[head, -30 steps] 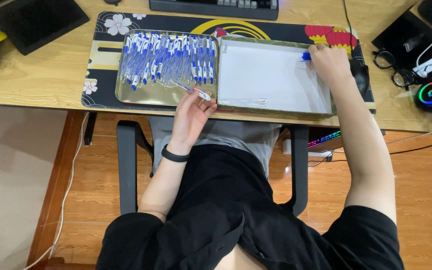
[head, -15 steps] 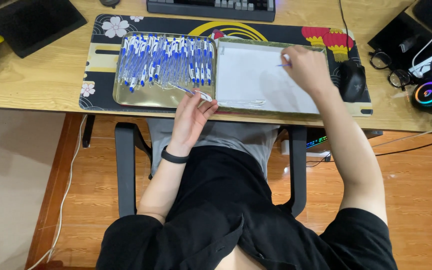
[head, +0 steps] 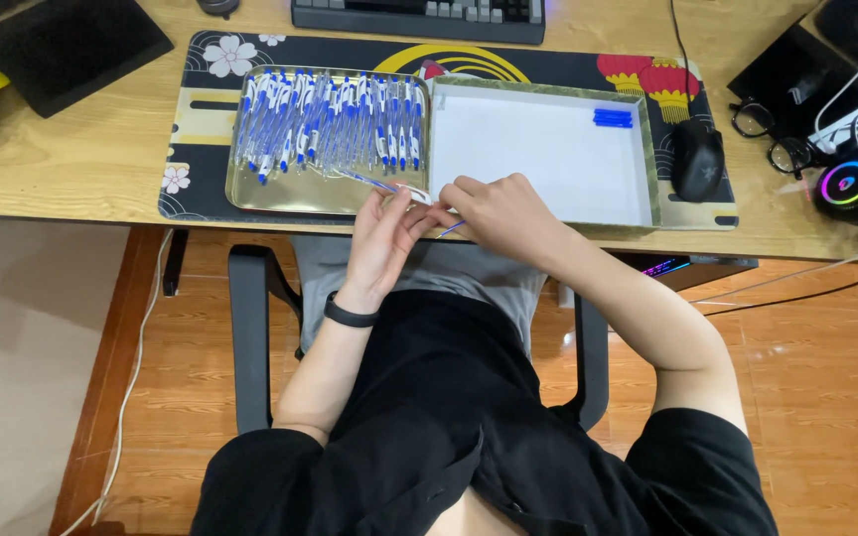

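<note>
Pen [head: 389,186] crosswise between hands [head: 449,213], tip left-up

Person, seated, seen from above: black short-sleeved top, the sleeves ending above the elbows, forearms bare. Grey garment showing at the lap beneath the black fabric. Left hand [head: 381,238]: bare, with a plain black band worn at the wrist [head: 350,315]; right hand [head: 508,213]: bare, no band, ring or watch visible.
</note>
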